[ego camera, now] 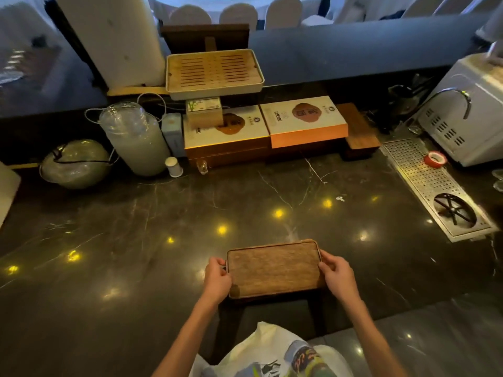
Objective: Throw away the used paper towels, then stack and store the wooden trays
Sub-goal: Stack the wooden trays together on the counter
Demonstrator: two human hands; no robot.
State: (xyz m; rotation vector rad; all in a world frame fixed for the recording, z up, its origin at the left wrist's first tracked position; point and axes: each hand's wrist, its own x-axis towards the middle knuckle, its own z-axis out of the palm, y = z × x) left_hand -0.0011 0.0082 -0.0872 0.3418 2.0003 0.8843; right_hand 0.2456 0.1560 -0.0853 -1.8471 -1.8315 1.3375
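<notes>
I'm holding the left hand (217,278) closed on the wooden tray's (273,268) left short edge, tray sitting low over the near table (136,227), center. Right hand (337,276) is pinching the opp. edge. Best w/ even pressure both sides, keeping it level while lifting.

no legible text

two white gift boxes (303,115) in the upper middle of the frame carry brown emblems with printed characters, too blurred to read. the small box (203,104) beside them bears a green print, also unreadable.
</notes>
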